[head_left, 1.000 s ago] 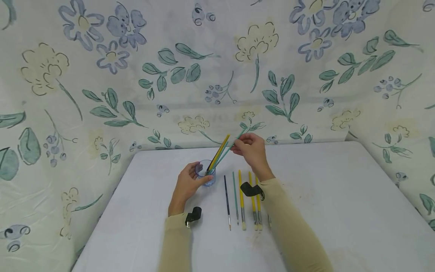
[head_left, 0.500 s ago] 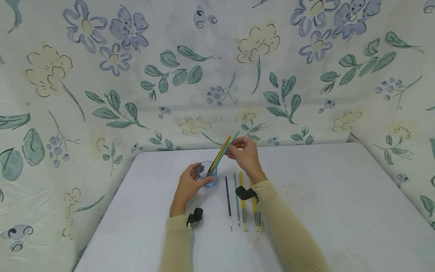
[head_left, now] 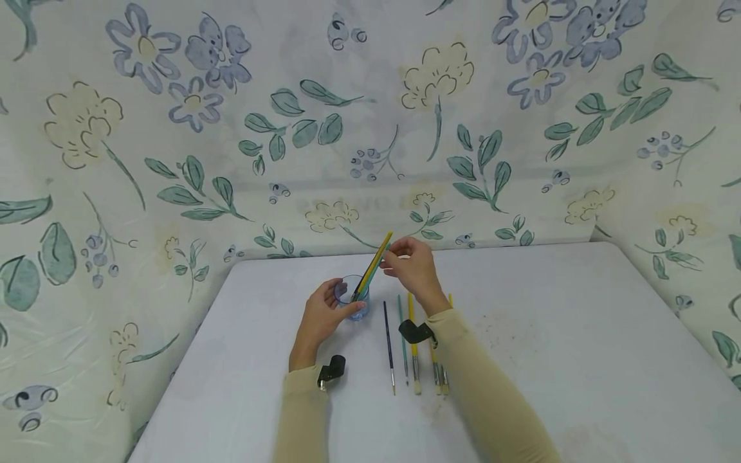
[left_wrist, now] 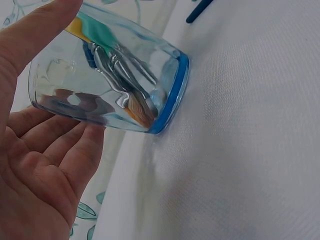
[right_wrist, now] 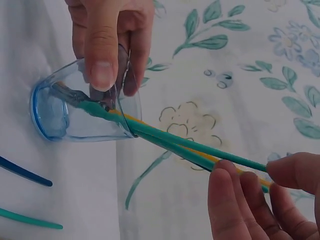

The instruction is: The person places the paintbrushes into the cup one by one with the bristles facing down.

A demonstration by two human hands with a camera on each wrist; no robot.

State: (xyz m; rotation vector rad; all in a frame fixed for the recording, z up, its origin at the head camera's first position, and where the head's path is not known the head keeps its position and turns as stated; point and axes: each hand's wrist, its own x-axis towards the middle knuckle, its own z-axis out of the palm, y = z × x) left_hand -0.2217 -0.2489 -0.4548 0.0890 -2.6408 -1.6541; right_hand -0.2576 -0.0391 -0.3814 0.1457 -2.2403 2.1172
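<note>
In the head view my left hand (head_left: 320,316) holds a clear blue-tinted glass (head_left: 359,312), thumb on the near side and fingers on the far side. Several paintbrushes lean inside it, bristles down; their metal ferrules (left_wrist: 120,70) show through the wall in the left wrist view. A yellow handle (head_left: 379,251) sticks out beside teal and dark ones. Up at the handle ends, my right hand (head_left: 412,267) pinches a teal paintbrush (right_wrist: 215,152) between thumb and fingers. Its fingers also lie against the neighbouring handles in the right wrist view.
On the white table (head_left: 243,386), right of the glass, lie a dark blue paintbrush (head_left: 388,341), a teal paintbrush (head_left: 402,341) and several yellow paintbrushes (head_left: 414,350) in a row. My right forearm (head_left: 486,379) partly covers them. A floral cloth (head_left: 370,116) hangs behind.
My right hand has moved left and slightly down, bringing the teal paintbrush lower into the glass and alongside the other handles. The left hand keeps its hold on the glass.
</note>
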